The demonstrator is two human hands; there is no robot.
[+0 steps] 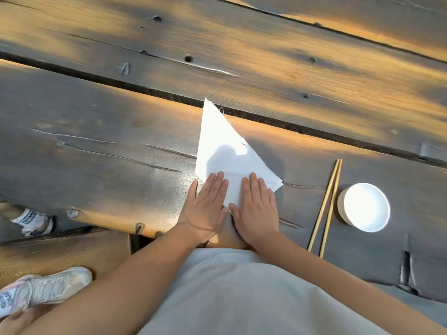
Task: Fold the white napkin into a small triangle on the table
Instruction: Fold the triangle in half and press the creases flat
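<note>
The white napkin [222, 146] lies on the dark wooden table [101, 151] as a flat triangle, its sharp tip pointing away from me across a gap between planks. Both hands lie flat side by side on its near edge. My left hand [208, 206] presses the near left part with straight fingers, its thumb off the cloth on the wood. My right hand [256, 209] presses the near right part, fingers straight. The near corner of the napkin is hidden under my palms.
A pair of wooden chopsticks [326, 206] lies to the right of my right hand, and a small white bowl [365, 210] stands just beyond them. A dark gap [145, 89] runs between the table planks. Shoes [43, 288] show on the floor at the lower left.
</note>
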